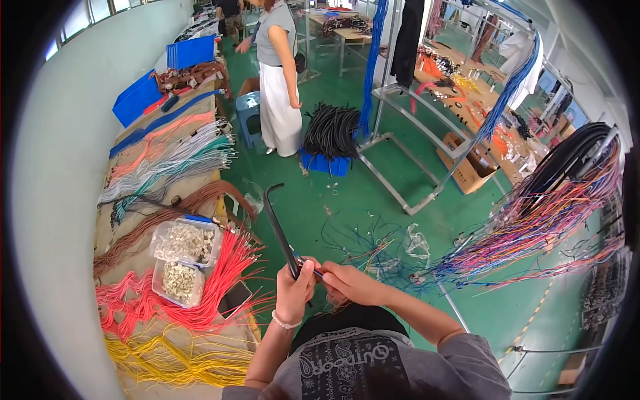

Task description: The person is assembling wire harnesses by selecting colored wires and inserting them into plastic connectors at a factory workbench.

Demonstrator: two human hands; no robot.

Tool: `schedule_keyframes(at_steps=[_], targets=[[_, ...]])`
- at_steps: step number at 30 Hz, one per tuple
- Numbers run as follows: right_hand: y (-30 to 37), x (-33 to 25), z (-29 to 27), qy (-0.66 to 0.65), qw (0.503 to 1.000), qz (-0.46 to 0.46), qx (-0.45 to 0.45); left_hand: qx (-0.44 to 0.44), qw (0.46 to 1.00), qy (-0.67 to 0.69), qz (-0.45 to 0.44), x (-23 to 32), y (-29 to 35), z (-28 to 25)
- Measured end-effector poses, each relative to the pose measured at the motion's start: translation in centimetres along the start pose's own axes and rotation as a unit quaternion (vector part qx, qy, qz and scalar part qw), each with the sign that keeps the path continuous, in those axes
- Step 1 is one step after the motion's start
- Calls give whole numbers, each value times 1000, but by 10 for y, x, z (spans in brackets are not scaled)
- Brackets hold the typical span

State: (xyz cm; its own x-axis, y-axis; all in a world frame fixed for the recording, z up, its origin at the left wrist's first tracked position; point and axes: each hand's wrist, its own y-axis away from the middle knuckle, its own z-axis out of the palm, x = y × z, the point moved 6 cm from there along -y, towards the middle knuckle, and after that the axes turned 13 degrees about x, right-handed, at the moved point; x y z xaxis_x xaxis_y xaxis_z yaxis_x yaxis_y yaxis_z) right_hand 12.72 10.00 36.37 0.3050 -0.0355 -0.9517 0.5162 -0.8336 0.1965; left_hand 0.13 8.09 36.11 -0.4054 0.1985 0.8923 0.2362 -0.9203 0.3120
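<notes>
A long black cable sleeve [280, 227] with a hooked upper end rises through my left hand [295, 291], whose fingers are wrapped round it. Its lower end shows just below that hand, in front of my body. Close on the right, the fingers of my right hand [351, 283] are pressed together. A short, dark bluish wire strand [318, 273] runs between the two hands into the right fingers; its end is hidden there.
Along the left, a table holds red wires [230, 270], yellow wires [180, 360] and tubs of pale connectors [187, 241]. Multicoloured wires [527, 233] hang at right. A metal frame [400, 180] stands ahead, near a person [280, 87] and a pile of black cables [330, 130].
</notes>
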Motion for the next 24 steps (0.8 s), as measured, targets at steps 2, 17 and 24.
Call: schedule_keyframes(at_steps=[2, 17, 24], targets=[[-10, -8, 0, 56, 988, -129, 56, 11, 1000, 1, 5, 0, 1, -2], [-15, 0, 20, 97, 971, -162, 146, 48, 998, -30, 36, -7, 3, -16], [-11, -2, -3, -57, 989, -34, 134, 36, 938, 343, -42, 13, -18, -29]])
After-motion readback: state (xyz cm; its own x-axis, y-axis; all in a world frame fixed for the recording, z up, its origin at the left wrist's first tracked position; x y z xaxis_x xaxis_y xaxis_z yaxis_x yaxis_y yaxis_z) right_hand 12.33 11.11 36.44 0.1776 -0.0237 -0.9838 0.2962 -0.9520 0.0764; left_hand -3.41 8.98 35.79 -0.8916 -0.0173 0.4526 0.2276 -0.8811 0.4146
